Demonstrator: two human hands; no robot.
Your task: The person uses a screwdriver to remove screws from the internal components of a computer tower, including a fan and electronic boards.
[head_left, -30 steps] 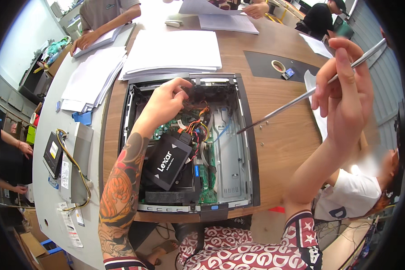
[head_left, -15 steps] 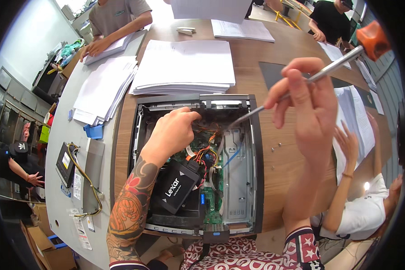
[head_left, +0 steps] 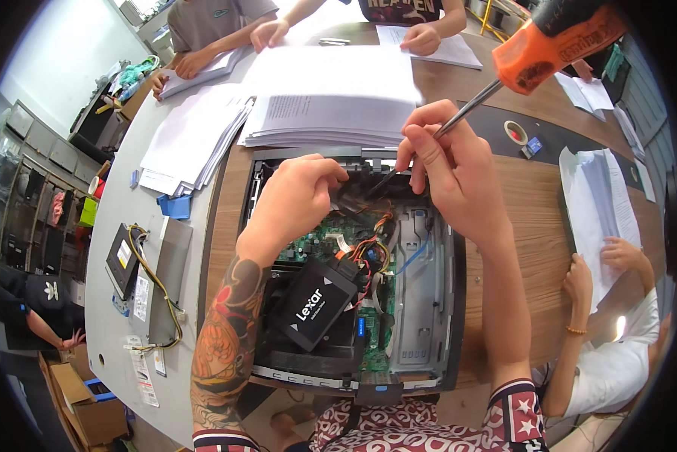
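Observation:
An open desktop computer case (head_left: 460, 324) lies flat in front of me, with a green circuit board (head_left: 374, 358) and bundled coloured wires inside. My left hand (head_left: 297, 197) reaches over its far left part, fingers curled down by a black component; whatever they grip is hidden. In my right hand (head_left: 453, 177) is a screwdriver (head_left: 530, 56) with an orange and black handle, held by its shaft between thumb and fingers. Its shaft slants down to the left, the tip low among the black parts near the case's far edge. A black solid-state drive (head_left: 314, 303) rests tilted inside, nearer to me.
Paper stacks (head_left: 331, 113) stand just beyond the case. A metal power supply (head_left: 161, 282) with yellow cables lies on the left table, near a blue plastic piece (head_left: 174, 206). A tape roll (head_left: 515, 132) sits at the right. Other people handle papers around the table.
My right hand has brought the screwdriver left, its tip deeper into the case. My left hand stays at the far part. Across the table, a person's raised sheets have come down onto the stack.

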